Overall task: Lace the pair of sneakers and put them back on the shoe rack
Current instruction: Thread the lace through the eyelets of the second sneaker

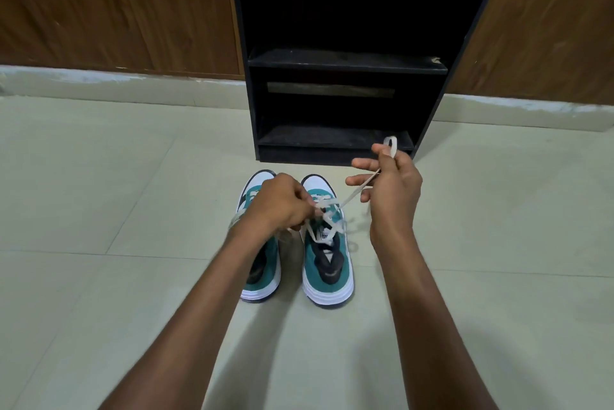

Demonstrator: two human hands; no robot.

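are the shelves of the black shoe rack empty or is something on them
Empty, as far as shows: both lower shelves of the shoe rack are bare. Both sneakers sit on the floor in front. The dark top compartment cannot be judged.

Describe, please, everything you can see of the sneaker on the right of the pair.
The right-hand sneaker stands upright on the pale tiled floor, toe toward the black shoe rack, close beside its mate. It looks teal with a white toe cap, a white ribbed sole and a dark collar. Its white lace lies loose across the eyelets; the left hand pinches it at the tongue while the right hand draws one end up and to the right.
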